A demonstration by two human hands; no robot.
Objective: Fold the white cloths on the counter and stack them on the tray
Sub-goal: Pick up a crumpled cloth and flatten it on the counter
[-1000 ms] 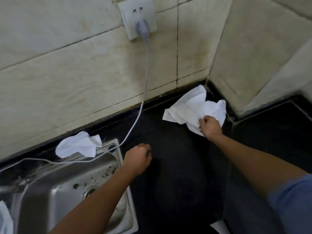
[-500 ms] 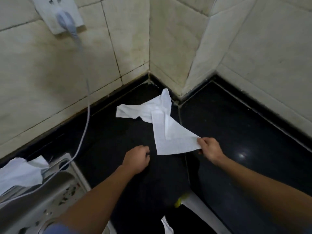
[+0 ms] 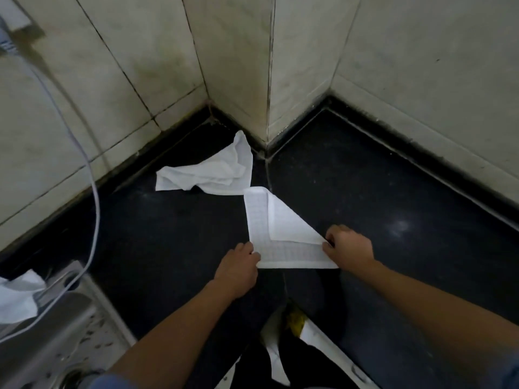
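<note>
Tiled walls [image 3: 421, 66] (grimy grout), black counter [image 3: 365, 192].

No word, label, brand or number can be read anywhere; the white cloth [image 3: 286, 252] pinched between the left hand [image 3: 238, 272] and right hand [image 3: 349, 248] shows only a faint grid.

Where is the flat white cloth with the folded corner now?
Head view, centre: the flat white cloth lies on the black counter, held by the left hand and right hand, beside the crumpled white cloth.
</note>
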